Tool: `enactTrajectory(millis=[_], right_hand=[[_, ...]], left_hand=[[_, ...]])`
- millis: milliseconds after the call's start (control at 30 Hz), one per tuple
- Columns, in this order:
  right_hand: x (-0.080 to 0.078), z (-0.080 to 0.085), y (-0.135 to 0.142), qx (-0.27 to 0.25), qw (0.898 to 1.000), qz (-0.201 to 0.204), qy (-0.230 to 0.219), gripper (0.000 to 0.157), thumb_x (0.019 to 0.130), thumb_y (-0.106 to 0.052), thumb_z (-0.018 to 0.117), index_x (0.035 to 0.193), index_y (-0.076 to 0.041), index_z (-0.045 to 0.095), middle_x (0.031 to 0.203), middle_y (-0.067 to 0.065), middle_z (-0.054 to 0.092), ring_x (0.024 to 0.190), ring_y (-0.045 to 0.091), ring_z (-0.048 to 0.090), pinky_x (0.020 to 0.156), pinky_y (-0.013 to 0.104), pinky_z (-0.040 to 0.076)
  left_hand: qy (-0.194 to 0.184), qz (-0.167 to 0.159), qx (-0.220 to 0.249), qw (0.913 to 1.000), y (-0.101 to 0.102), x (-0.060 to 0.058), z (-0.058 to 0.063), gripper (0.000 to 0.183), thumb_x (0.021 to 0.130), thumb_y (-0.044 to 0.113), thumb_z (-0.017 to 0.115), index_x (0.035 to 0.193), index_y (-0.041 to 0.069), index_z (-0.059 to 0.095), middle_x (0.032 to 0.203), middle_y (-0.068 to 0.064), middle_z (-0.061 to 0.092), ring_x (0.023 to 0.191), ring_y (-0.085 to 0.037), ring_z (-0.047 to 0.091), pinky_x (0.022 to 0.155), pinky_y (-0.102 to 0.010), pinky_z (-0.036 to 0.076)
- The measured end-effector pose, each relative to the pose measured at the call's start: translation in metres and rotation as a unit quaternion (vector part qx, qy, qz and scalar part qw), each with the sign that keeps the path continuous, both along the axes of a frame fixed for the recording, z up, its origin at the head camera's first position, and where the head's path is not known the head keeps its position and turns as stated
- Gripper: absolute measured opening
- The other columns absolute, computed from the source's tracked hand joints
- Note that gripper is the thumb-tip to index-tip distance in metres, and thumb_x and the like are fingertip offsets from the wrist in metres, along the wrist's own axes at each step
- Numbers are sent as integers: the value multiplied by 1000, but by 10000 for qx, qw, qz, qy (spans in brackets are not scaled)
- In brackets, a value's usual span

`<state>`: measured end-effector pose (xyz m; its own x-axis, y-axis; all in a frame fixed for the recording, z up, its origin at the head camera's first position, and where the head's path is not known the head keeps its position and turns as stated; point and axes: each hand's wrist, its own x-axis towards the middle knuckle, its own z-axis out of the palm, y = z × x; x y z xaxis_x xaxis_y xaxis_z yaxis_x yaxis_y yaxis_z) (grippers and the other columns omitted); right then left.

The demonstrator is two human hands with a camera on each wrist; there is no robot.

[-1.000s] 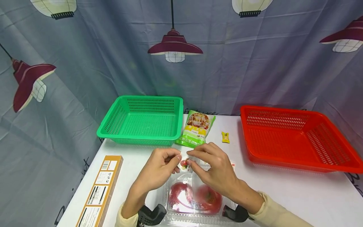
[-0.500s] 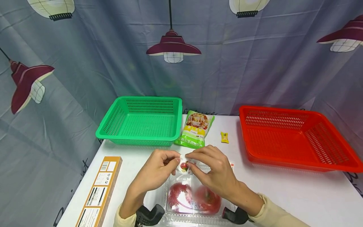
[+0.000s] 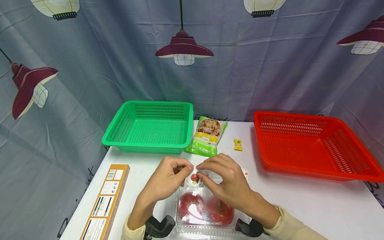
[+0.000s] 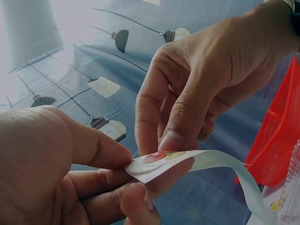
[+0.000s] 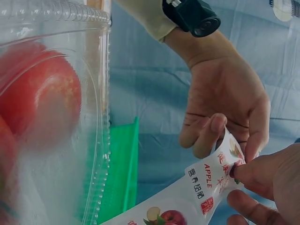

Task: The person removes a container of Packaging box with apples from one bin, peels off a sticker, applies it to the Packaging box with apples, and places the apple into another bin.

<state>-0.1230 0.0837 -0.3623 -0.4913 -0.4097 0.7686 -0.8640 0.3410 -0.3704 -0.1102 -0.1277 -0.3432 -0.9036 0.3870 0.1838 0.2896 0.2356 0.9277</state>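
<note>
Above a clear plastic clamshell box (image 3: 207, 230), my two hands hold a white strip of apple stickers (image 5: 201, 183), printed with apples and the word APPLE. My left hand (image 3: 163, 181) pinches the strip's end between thumb and fingers. Thumb and forefinger of my right hand (image 3: 229, 176) pinch the strip close beside it, at a printed apple sticker (image 3: 194, 178). In the left wrist view the strip (image 4: 220, 161) bends over and hangs down past the right hand. Red apples (image 3: 220, 211) lie inside the lidded box, blurred by glare.
A green basket (image 3: 159, 146) stands at the back left, a red basket (image 3: 303, 171) at the right. Between them lie a green-and-yellow food bag (image 3: 207, 136) and a small yellow packet (image 3: 238, 145). A long orange-edged box (image 3: 105, 203) lies along the left table edge.
Both hands stay over the box, fingers shifting slightly at the strip. The printed sticker turns a little between them; the other things stay put.
</note>
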Motion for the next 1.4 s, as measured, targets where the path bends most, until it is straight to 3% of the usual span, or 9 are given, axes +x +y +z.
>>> enactTrajectory(millis=[267, 600, 900, 1033, 1233, 1400], right_hand=[[-1, 5, 1, 268, 9994, 205, -98, 16, 80, -12, 78, 95, -15, 73, 91, -7, 67, 84, 11, 58, 79, 20, 43], [0, 9, 3, 570, 9976, 73, -395, 15, 78, -11, 78, 87, -17, 68, 87, -10, 64, 85, 9, 57, 78, 24, 46], [-1, 9, 5, 848, 9930, 152, -813, 7, 90, -21, 72, 89, -18, 66, 86, -14, 58, 86, 6, 52, 75, 25, 45], [0, 9, 5, 1049, 9920, 68, -695, 12, 89, -17, 72, 89, -19, 60, 88, -12, 54, 86, 9, 49, 74, 25, 42], [1, 8, 7, 958, 9930, 122, -683, 9, 96, -23, 64, 91, -18, 59, 97, -10, 56, 88, 14, 50, 76, 25, 40], [1, 7, 8, 752, 9947, 163, -679, 9, 94, -19, 66, 92, -18, 58, 96, -10, 57, 88, 13, 49, 76, 25, 40]], left_hand=[[158, -152, -153, 9996, 0, 0, 0, 25, 98, 3, 54, 87, 13, 73, 61, 3, 51, 51, -9, 43, 47, -23, 35], [400, -191, -354, 9984, 2, -1, -1, 26, 97, 1, 54, 81, 14, 70, 59, 5, 47, 51, -6, 39, 47, -22, 32], [403, -253, -441, 9979, 3, -2, -3, 25, 99, 5, 54, 84, 16, 70, 63, 6, 49, 53, -7, 40, 48, -22, 34], [323, -163, -459, 9983, 4, -2, -3, 24, 99, 5, 54, 84, 15, 70, 65, 6, 54, 53, -8, 46, 49, -24, 40], [172, 46, -409, 9990, 3, -5, -5, 22, 102, 10, 53, 87, 9, 69, 70, 2, 53, 60, -11, 52, 59, -32, 54], [215, 344, -446, 9982, 0, -9, -8, 21, 102, 9, 53, 87, 7, 67, 65, 1, 49, 56, -12, 50, 56, -30, 52]])
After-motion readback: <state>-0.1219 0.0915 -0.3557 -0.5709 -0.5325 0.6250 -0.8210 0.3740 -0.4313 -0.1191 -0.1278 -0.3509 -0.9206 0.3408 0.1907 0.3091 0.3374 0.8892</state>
